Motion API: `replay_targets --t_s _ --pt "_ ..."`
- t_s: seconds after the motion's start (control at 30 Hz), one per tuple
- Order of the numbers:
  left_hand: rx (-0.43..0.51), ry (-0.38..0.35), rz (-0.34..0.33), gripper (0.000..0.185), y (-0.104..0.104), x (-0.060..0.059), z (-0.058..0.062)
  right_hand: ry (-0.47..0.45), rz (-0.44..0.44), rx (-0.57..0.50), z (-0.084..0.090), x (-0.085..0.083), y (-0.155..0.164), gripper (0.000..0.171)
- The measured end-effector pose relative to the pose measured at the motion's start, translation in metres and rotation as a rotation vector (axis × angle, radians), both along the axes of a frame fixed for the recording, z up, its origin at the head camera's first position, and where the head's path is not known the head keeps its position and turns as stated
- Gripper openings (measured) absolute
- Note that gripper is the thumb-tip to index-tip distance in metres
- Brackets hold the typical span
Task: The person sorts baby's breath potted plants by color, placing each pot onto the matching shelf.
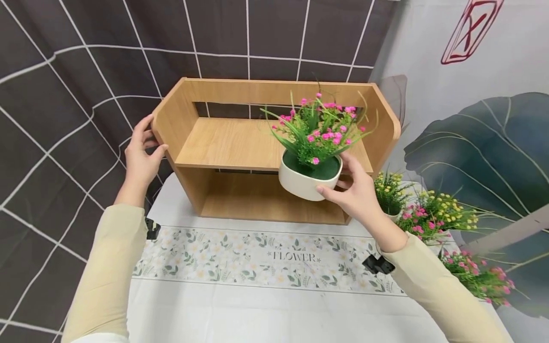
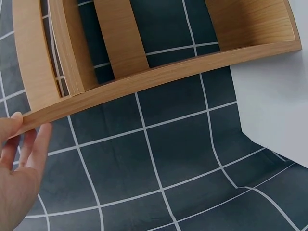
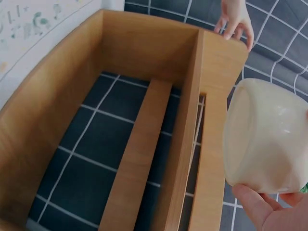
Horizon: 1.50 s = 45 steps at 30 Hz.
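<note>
1. While the left hand (image 1: 139,159) steadies the wooden shelf (image 1: 240,143) with straight fingers at nine o'clock, the right hand (image 1: 358,193) grips the flower pot (image 1: 306,178).
2. Judged step: the pot hangs before the upper board's three o'clock end; next it needs lifting over that front edge.

**One word on the table runner**

From where I stand, the only readable text is "FLOWER", printed in grey capitals with a small star on either side, on the floral runner (image 1: 274,259) that lies across the white table (image 1: 266,314). A red emblem (image 1: 469,31) on the backdrop at upper right is not legible.
</note>
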<state>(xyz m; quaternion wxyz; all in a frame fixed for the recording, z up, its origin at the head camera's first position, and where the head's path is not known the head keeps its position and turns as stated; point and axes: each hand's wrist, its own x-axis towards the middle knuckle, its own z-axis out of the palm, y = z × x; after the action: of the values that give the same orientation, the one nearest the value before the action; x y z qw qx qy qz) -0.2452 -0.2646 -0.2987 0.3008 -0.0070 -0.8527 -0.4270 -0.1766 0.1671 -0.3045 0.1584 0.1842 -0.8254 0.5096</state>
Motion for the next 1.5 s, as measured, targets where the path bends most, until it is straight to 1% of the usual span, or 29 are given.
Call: replay_targets --t_s 0.1,0.23,0.37,0.47,0.63,0.77,0.97,1.17,1.33,1.5 --pt "-0.01 -0.005 -0.005 0.068 0.002 0.0 0.0 -0.007 0.005 -0.003 0.0 -0.01 -0.009 0.081" --pt "-0.018 -0.021 0.011 0.069 0.001 0.0 0.002 -0.032 0.025 -0.048 -0.003 -0.025 -0.021 0.081" --pt "-0.017 -0.038 0.017 0.069 0.001 0.0 0.003 -0.052 0.009 -0.065 -0.008 -0.037 -0.032 0.081" --pt "-0.01 -0.039 0.014 0.068 0.001 0.0 0.003 -0.065 -0.003 -0.058 -0.008 -0.044 -0.04 0.082" --pt "-0.003 -0.036 0.004 0.068 0.002 -0.002 0.003 -0.087 0.014 -0.067 -0.005 -0.058 -0.051 0.084" --pt "-0.022 -0.04 0.001 0.068 0.002 -0.002 0.002 -0.1 0.026 -0.072 -0.004 -0.07 -0.058 0.083" --pt "-0.043 -0.021 -0.004 0.068 -0.001 0.0 0.0 -0.126 0.064 -0.052 -0.005 -0.09 -0.07 0.083" --pt "-0.059 0.007 -0.011 0.067 -0.003 -0.001 -0.001 -0.16 0.14 -0.038 -0.004 -0.103 -0.089 0.086" --pt "-0.059 0.003 -0.013 0.067 -0.002 -0.001 -0.001 -0.202 0.167 -0.023 -0.003 -0.112 -0.103 0.086" --pt "-0.062 0.008 -0.014 0.066 -0.003 -0.001 -0.001 -0.253 0.215 -0.072 -0.003 -0.119 -0.115 0.09"
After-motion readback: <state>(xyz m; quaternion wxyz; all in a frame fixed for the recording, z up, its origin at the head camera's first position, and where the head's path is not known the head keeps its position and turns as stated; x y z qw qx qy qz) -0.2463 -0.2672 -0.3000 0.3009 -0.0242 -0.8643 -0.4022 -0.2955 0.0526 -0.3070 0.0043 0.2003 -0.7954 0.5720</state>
